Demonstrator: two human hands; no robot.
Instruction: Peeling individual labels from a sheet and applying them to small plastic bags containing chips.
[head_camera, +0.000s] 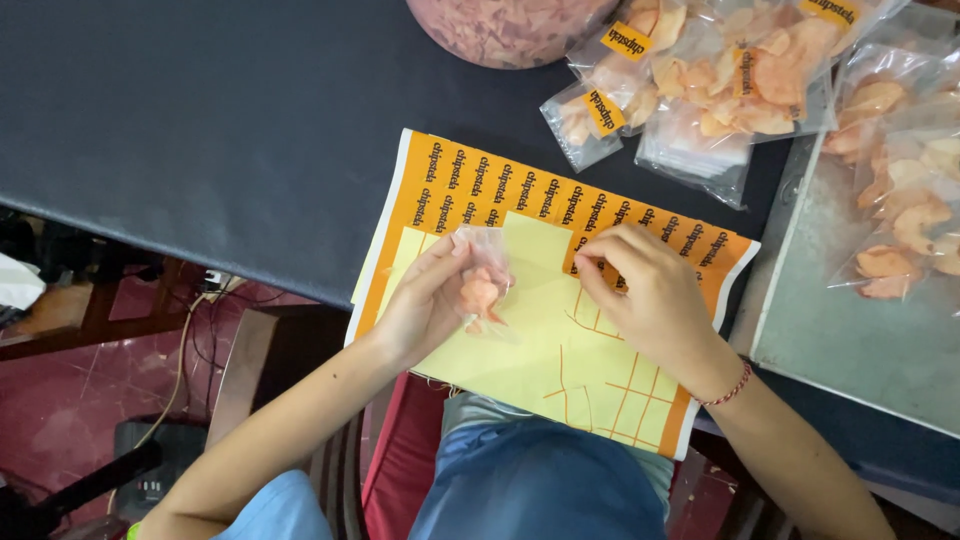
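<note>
Left hand: the left hand (425, 300) had its grip closed on a small clear bag of orange chips (483, 285), thumb and fingers pinching the bag's left edge.
Bag: it was held just above the middle of the sticker sheet (470, 185), near the bench's near edge.
Right hand: the right hand (645, 290) pressed down on the sheet, fingertips pinched at one orange sticker; whether the sticker was lifted could not be told.
Sheet: orange and yellow, lying on the dark bench (200, 120) and overhanging its near edge, with many stickers already gone.
Far right: filled chip bags (720, 80) lay piled, more on a grey tray (850, 350).
Far centre: a large bag of chips (505, 30).
</note>
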